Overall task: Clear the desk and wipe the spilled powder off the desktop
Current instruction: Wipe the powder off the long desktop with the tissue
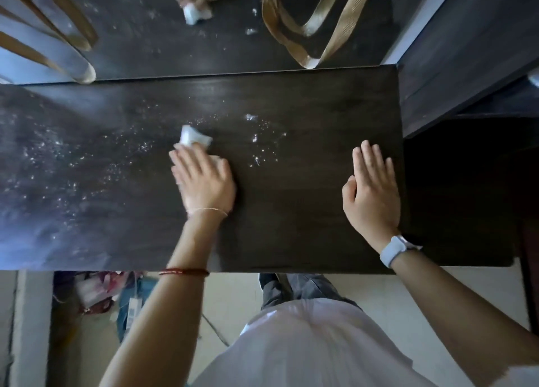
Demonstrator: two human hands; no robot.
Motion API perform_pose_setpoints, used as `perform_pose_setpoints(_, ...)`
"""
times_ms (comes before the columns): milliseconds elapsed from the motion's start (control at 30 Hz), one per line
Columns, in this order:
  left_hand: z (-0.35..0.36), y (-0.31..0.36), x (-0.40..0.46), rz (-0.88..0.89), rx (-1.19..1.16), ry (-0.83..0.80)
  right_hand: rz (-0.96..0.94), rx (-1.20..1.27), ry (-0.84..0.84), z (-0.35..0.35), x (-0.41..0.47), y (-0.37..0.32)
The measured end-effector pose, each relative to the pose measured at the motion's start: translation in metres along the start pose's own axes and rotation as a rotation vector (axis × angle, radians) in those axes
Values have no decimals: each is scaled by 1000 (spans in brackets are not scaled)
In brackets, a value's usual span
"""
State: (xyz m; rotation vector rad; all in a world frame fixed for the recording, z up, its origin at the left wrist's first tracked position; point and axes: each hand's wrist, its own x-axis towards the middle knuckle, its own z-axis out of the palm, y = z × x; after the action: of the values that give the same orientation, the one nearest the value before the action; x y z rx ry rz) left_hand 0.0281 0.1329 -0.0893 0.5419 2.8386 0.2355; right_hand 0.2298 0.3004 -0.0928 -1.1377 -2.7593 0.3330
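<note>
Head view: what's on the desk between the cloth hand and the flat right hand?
Head view: powder specks right of the left hand; bare desktop toward the right hand.

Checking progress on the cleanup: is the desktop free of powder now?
No: white powder still speckles the desktop beside the tissue under the left hand.

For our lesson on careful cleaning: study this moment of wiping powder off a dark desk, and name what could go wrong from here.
1. The left hand presses only a small crumpled tissue, so it may smear the powder instead of lifting it.
2. Powder on the left part of the desk could be swept over the front edge onto the clutter below.
3. The flat right hand may pick up powder.
</note>
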Motion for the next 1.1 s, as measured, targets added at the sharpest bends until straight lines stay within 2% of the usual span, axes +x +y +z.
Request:
perform_pose_setpoints(167, 14, 93, -76, 568, -21, -190, -7, 12, -5, -2, -1, 0)
perform_pose_setpoints(233, 11, 86, -68, 657, 24, -167, -11, 21, -3, -2, -1, 1)
perform_pose_setpoints(267, 10, 73, -51, 603, 61, -101, -12, 22, 2, -2, -1, 1)
perform_pose_setpoints(333, 2, 41, -7, 334, 86, 28, -14, 18, 1, -2, -1, 1)
perform_pose_setpoints(400, -13, 14, 34, 43, 23, 31, -18, 12, -2, -2, -1, 1)
perform_pose_setpoints(433, -20, 10, 46, -50, -6, 10, -18, 8, -4, -2, -1, 1)
perform_pose_setpoints(467, -21, 15, 51, -57, -29, 35, -18, 5, -5, -1, -1, 1)
perform_pose_setpoints(500, -15, 25, 45, 37, -22, 66, -17, 4, -4, -1, -1, 1)
perform_pose_setpoints(533, -10, 44, 29, 205, 25, 67, -15, 5, 0, -1, -1, 1)
perform_pose_setpoints(633, 11, 91, -32, 612, 39, -163, -10, 10, 8, 0, 0, 1)
perform_pose_setpoints(667, 10, 93, -35, 686, 64, -162, -10, 13, 7, 0, 0, 2)
perform_pose_setpoints(700, 4, 86, -24, 678, 84, -123, -10, 17, 10, 0, 0, 2)
perform_pose_setpoints(767, -4, 59, 18, 480, 124, -10, -12, 13, 12, 0, 0, 2)
perform_pose_setpoints(833, -18, 35, 51, 177, 59, -29, -15, 6, 3, 0, -1, 1)
perform_pose_setpoints(867, -19, 37, 50, 147, 56, -65, -15, 5, 7, -1, -1, 1)
perform_pose_setpoints(900, -12, 46, 37, 249, 84, -41, -14, 3, 8, -1, -1, 0)
perform_pose_setpoints(1000, 7, 63, -19, 786, 157, -154, -2, 8, 12, -1, 0, 0)
perform_pose_setpoints(1033, 1, 59, -16, 838, 168, -125, -2, 12, 17, -1, 0, 0)
perform_pose_setpoints(1067, -4, 54, 1, 770, 188, -70, -4, 16, 21, 0, 0, 0)
perform_pose_setpoints(1100, -10, 49, 23, 584, 143, -19, -6, 16, 24, 0, 0, 0)
